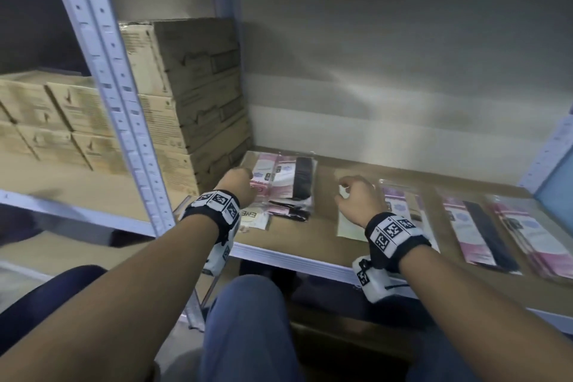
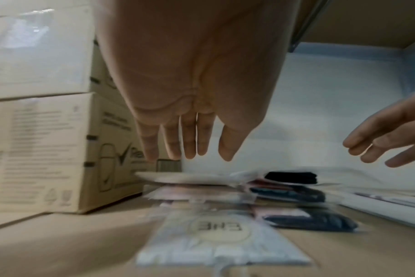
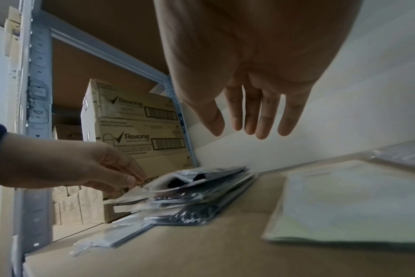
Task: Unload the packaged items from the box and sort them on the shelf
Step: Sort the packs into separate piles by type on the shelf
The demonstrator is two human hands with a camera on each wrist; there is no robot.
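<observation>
A loose pile of clear-bagged pink and black packets (image 1: 288, 183) (image 2: 225, 187) (image 3: 197, 185) lies at the left end of the shelf board (image 1: 325, 245). My left hand (image 1: 240, 183) (image 2: 187, 157) (image 3: 121, 178) hovers at the pile's left edge, fingers straight, fingertips close to the top packet and holding nothing. In front of the pile is a white packet (image 1: 254, 217) (image 2: 220, 241). My right hand (image 1: 350, 192) (image 3: 251, 131) (image 2: 379, 150) hangs empty, fingers relaxed, above a pale green packet (image 1: 348, 226) (image 3: 348, 204). The box is out of view.
Three more pink and black packets (image 1: 400, 205) (image 1: 477, 226) (image 1: 533, 232) lie side by side further right. Stacked cartons (image 1: 192, 87) (image 3: 140, 120) stand against the pile's left. A perforated metal upright (image 1: 124, 102) rises at the shelf's front left. A pale wall closes the back.
</observation>
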